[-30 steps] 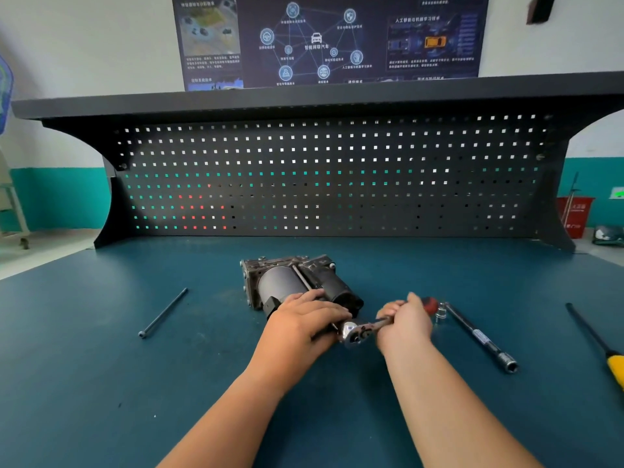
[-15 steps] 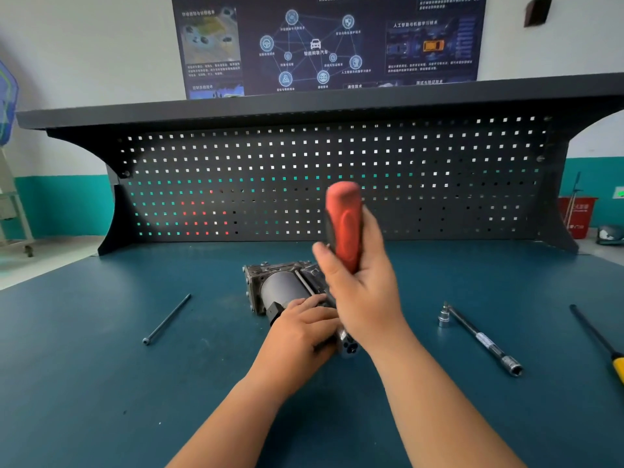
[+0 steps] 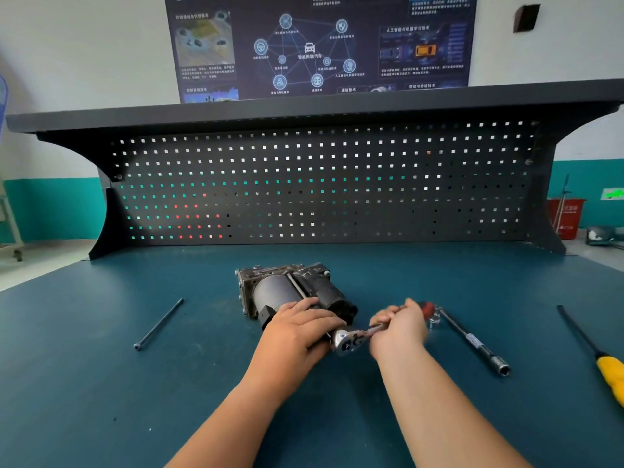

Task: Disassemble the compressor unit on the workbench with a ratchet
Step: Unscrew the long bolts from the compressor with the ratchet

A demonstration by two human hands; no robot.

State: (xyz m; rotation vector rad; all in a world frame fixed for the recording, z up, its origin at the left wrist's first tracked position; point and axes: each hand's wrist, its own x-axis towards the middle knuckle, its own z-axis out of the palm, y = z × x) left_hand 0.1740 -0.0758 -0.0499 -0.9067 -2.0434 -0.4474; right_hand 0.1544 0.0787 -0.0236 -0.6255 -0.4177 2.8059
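Note:
The compressor unit (image 3: pixel 287 288), grey metal with a dark cylinder, lies in the middle of the blue workbench (image 3: pixel 101 383). My left hand (image 3: pixel 297 329) rests on its near end, fingers curled over the housing. A ratchet (image 3: pixel 351 339) with a chrome head and a red handle sits at the unit's near end, its handle pointing right. My right hand (image 3: pixel 398 327) grips that handle; only the red tip shows past my fingers. The socket and the bolt under the head are hidden.
A long bolt (image 3: pixel 158 324) lies to the left. To the right lie a small socket (image 3: pixel 435 319), an extension bar (image 3: pixel 472 339) and a yellow-handled screwdriver (image 3: pixel 594 352). A dark pegboard (image 3: pixel 320 184) closes off the back of the bench.
The ratchet handle swung up to vertical half a second ago and is now back down, pointing right. My left hand has stayed on the compressor.

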